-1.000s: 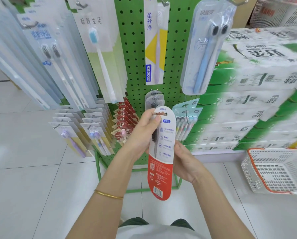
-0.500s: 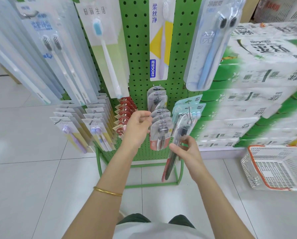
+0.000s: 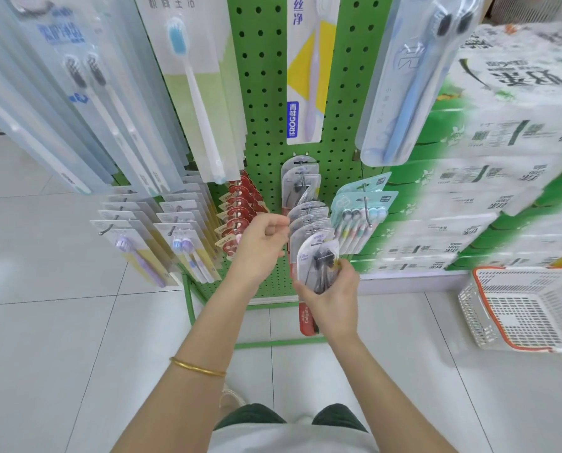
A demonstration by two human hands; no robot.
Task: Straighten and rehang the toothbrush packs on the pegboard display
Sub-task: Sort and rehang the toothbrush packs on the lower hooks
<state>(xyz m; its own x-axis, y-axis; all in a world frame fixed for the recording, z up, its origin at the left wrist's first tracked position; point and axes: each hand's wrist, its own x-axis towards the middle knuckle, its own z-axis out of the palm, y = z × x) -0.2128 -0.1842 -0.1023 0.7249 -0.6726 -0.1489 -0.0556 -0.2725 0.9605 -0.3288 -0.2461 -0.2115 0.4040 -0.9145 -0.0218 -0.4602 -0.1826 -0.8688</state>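
White floor tiles (image 3: 44, 322) lie open to the left of a green pegboard (image 3: 263, 93) stand. At lower left, purple-brush packs (image 3: 132, 253) hang on pegs under tall clear packs whose printing is too blurred to read. On the board's upper middle a white-and-yellow pack (image 3: 305, 76) carries "FROG" on a blue tab. Below it, red-topped packs (image 3: 240, 214) sit just left of the left hand (image 3: 263, 240), whose curled fingers pinch the left edge of the hung row of packs (image 3: 305, 214) at board centre. The front pack (image 3: 318, 256) stands at the near end of that row, upright. The right hand (image 3: 333, 299) holds it, fingers wrapped round its lower half, and its red foot reads "Colgate". Mint multi-brush packs (image 3: 361, 210) hang just to the right. Stacked tissue cases (image 3: 501, 158) fill the right side, their text blurred. A white basket with an orange rim (image 3: 518, 308) rests on the floor, well apart from the stand's green base rail (image 3: 273, 343), with bare tile between them.
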